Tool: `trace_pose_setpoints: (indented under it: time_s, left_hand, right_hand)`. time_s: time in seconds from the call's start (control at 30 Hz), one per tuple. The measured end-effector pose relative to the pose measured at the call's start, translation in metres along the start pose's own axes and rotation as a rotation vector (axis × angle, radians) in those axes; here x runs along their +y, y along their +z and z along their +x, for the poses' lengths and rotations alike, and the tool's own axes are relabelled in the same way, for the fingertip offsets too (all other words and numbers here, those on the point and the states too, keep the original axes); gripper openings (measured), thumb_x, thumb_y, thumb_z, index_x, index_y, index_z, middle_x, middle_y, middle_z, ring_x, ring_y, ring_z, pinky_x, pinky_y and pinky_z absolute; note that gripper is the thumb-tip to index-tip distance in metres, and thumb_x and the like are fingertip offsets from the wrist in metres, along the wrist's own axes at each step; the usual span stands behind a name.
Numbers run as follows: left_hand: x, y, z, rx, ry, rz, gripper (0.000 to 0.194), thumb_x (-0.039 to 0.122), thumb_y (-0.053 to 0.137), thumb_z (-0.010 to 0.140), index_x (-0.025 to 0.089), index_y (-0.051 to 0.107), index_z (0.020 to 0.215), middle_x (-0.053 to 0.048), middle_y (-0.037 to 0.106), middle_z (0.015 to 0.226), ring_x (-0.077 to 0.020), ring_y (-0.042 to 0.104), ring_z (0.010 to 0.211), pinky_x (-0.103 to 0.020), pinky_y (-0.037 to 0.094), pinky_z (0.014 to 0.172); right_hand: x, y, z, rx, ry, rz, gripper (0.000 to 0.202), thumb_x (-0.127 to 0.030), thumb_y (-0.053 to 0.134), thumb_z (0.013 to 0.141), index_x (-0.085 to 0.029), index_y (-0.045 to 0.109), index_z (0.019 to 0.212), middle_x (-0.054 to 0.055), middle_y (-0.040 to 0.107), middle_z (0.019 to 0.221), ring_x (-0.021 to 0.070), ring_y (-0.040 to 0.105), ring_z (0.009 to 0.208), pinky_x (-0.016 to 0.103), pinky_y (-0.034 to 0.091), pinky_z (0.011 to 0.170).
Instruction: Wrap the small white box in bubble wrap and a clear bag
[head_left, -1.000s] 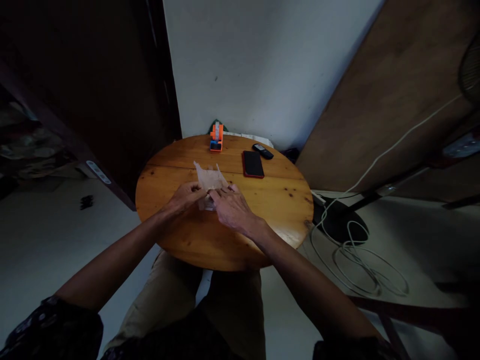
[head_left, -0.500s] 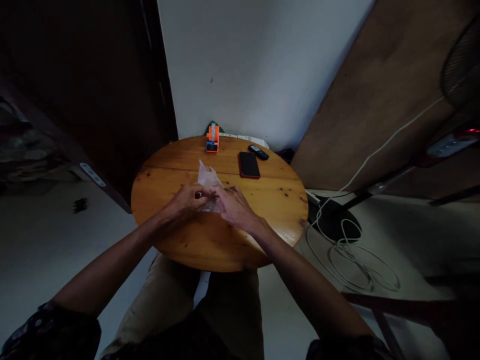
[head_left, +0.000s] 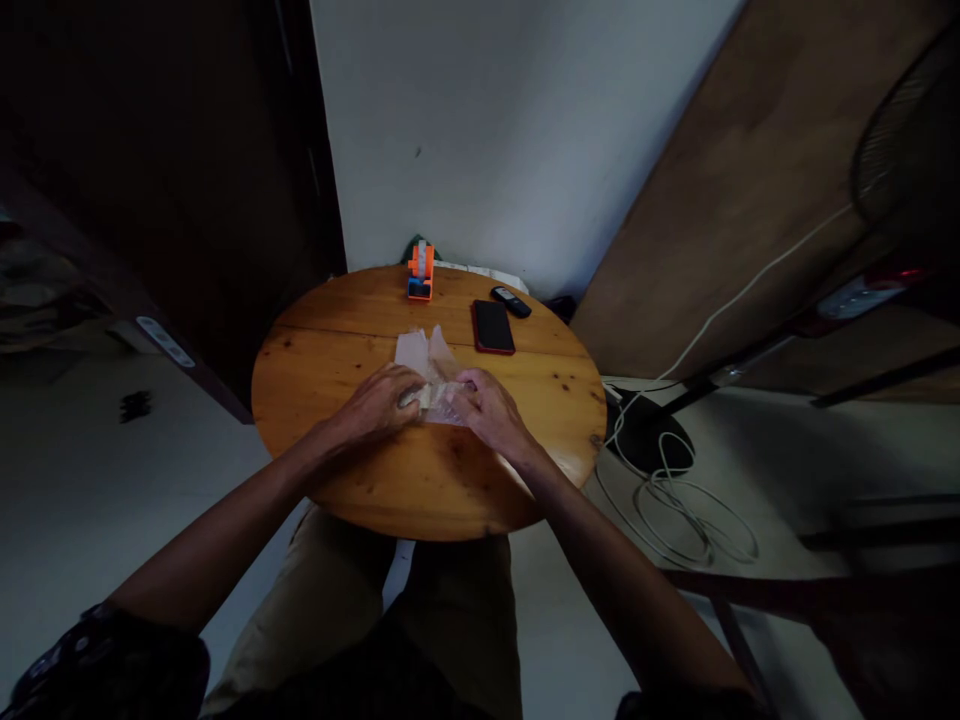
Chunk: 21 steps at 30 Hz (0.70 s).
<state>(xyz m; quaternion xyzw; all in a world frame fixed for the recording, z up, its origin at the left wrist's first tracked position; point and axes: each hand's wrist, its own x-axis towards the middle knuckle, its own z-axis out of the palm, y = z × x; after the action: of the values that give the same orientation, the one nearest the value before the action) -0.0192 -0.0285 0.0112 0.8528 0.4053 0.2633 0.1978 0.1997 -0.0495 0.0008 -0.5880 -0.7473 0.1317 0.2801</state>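
Observation:
A crumpled, pale translucent plastic sheet [head_left: 412,350] lies near the middle of the round wooden table [head_left: 525,420]. My left hand [head_left: 386,398] has its fingers closed on the left side of the sheet. On the other side, my right hand [head_left: 489,408] pinches the plastic between thumb and fingers. Between the two hands the plastic is bunched and shiny, and its upper part stands up in two points beyond them.
An orange and blue tape dispenser [head_left: 421,272] stands at the table's far edge. Right of it lie a black phone with a red edge [head_left: 493,327] and a small keypad phone [head_left: 511,301]. A fan base [head_left: 649,430] and coiled white cable [head_left: 701,515] are on the floor.
My hands have moved apart, the left one leftward and the right one rightward, and the plastic between them is more spread out. The view has shifted slightly.

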Motion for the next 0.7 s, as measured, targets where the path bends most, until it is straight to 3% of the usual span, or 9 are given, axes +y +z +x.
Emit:
trace_pose_setpoints:
  time_s: [0.17,0.27,0.47,0.7]
  left_hand:
    - [-0.003,0.000,-0.001,0.018,0.053,0.034,0.028,0.019,0.055,0.081,0.020,0.072,0.102,-0.008,0.074,0.110,-0.0255,0.062,0.106,-0.040,0.047,0.099]
    - [-0.010,0.008,-0.003,0.075,0.114,0.035,0.029,0.018,0.054,0.081,0.019,0.072,0.104,-0.008,0.074,0.110,-0.0247,0.062,0.106,-0.040,0.048,0.099]
    - [-0.020,0.027,-0.007,0.264,0.215,0.003,0.029,0.017,0.053,0.085,0.016,0.071,0.108,-0.010,0.073,0.110,-0.0249,0.061,0.105,-0.042,0.050,0.095]
    - [-0.018,0.029,-0.009,0.289,0.250,0.080,0.029,0.017,0.057,0.085,0.018,0.072,0.109,-0.009,0.073,0.112,-0.0265,0.059,0.107,-0.044,0.049,0.094]
  right_hand:
    - [-0.002,-0.003,0.002,-0.039,0.199,-0.005,0.044,-0.041,0.061,0.087,-0.016,0.056,0.123,0.012,0.068,0.114,0.0227,0.064,0.094,0.035,0.050,0.081]
    - [-0.001,-0.002,0.006,-0.090,0.270,0.027,0.050,-0.040,0.063,0.084,-0.016,0.054,0.127,0.011,0.070,0.105,0.0223,0.066,0.088,0.034,0.050,0.077]
    - [0.008,0.016,0.008,-0.067,0.307,0.180,0.060,-0.029,0.065,0.079,-0.018,0.049,0.135,0.000,0.067,0.082,0.0165,0.062,0.073,0.027,0.046,0.066]
    - [0.010,0.023,0.004,0.065,0.287,0.227,0.053,-0.025,0.060,0.075,-0.018,0.055,0.128,-0.001,0.062,0.077,0.0162,0.057,0.068,0.027,0.042,0.061]
